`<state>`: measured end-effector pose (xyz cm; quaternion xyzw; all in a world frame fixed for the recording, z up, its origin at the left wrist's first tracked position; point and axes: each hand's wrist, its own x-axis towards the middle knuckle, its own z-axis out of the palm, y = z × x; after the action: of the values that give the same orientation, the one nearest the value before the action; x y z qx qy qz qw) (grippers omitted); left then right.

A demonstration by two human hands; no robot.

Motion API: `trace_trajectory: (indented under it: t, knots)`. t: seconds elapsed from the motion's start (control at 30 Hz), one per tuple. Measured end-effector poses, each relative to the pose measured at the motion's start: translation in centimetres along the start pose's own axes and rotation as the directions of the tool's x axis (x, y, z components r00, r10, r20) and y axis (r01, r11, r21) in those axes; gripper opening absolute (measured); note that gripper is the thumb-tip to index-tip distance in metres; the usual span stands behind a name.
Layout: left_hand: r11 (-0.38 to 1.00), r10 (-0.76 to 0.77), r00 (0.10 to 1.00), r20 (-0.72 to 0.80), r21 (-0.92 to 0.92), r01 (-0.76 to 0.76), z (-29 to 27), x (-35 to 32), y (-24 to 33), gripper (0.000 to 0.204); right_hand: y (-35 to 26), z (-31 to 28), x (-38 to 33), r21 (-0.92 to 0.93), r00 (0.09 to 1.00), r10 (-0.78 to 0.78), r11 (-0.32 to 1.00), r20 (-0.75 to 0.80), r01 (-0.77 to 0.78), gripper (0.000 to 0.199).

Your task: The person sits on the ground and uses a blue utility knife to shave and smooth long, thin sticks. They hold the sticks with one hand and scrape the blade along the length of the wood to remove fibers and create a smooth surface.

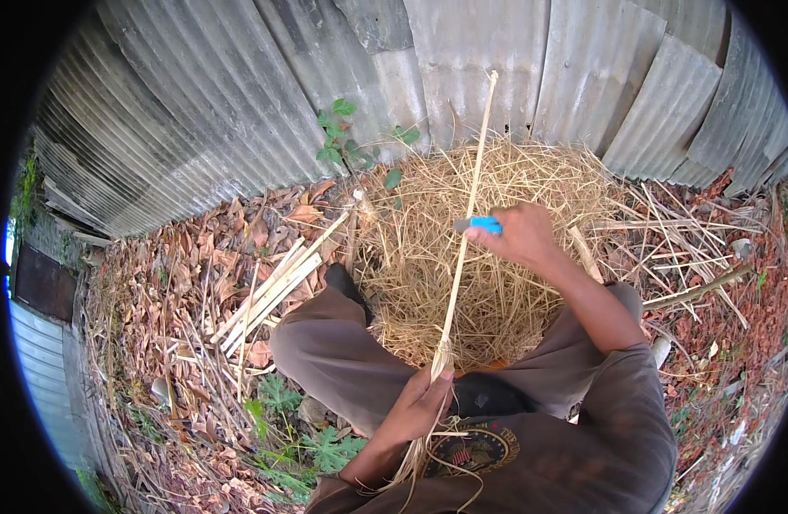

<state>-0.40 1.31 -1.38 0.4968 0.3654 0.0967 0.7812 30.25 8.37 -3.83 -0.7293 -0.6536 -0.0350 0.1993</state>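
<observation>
A long bamboo strip (464,231) is clasped at its lower end by the closed left hand (420,401) above the lap. A blue-handled knife (480,225) is gripped in the right hand (522,233) against the strip, over a pile of straw-like shavings (505,300) on the ground beside a corrugated metal fence (240,94).

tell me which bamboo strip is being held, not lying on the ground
The long thin strip standing upright, gripped by the left hand; the other strips lie flat on leaves.
</observation>
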Motion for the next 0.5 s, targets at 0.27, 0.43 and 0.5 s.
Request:
trace_trajectory:
  t: [0.27,0.43,0.5]
  knots:
    - [0.968,0.107,0.994,-0.027,0.230,-0.098,-0.1,-0.2,0.2,0.029,-0.4,-0.6,-0.6,-0.042,0.929,-0.239,0.971,-0.281,0.237,0.076]
    - [0.987,0.007,1.000,0.020,0.162,-0.010,0.3,-1.5,-0.2,0.027,3.8,-1.1,1.8,-0.077,0.958,-0.034,0.997,-0.285,0.012,0.078]
    - [0.985,0.031,0.998,0.062,0.166,-0.041,0.2,-2.3,-0.8,0.027,5.9,-1.8,2.8,-0.110,0.966,0.054,0.990,-0.252,-0.084,0.079]
